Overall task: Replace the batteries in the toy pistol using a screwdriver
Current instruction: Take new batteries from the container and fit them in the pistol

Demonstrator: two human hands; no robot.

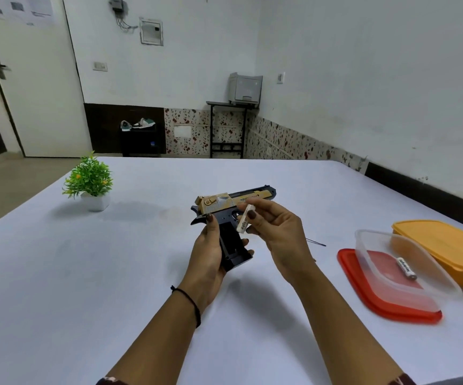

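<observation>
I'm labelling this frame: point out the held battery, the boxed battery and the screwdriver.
held battery [244, 219], head view, middle of its label.
boxed battery [406, 268], head view, middle of its body.
screwdriver [316, 242], head view, visible metal shaft.

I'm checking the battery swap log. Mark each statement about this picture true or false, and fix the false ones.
1. The left grip holds the toy pistol. True.
2. The right grip pinches a screwdriver. False: it pinches a battery.
3. A second battery lies in the clear container. True.
4. The clear container stands on a blue tray. False: it stands on the red lid.
</observation>
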